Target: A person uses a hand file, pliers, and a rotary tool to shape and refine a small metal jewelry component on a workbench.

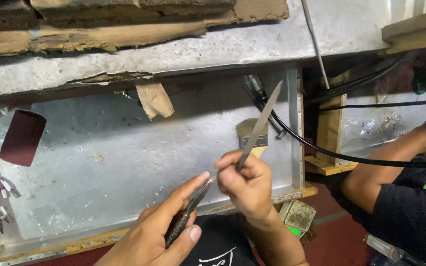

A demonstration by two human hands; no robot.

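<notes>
The file (261, 123) is dull grey metal. The tool (186, 216) has a rough, dark, knurled grip. The tray (139, 157) is scratched, matt sheet metal. The brush (251, 135) has tan bristles and a shiny ferrule. The cable (351, 160) is glossy black.

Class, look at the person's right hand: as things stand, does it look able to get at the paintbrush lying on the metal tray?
Probably yes. The paintbrush lies on the tray just beyond the right hand, with nothing between them. But that hand already grips a flat metal file, so its fingers are not free.

Scuffed grey metal worktop (124, 162), dark red floor (341, 231), perhaps wooden planks (124, 24).
</notes>
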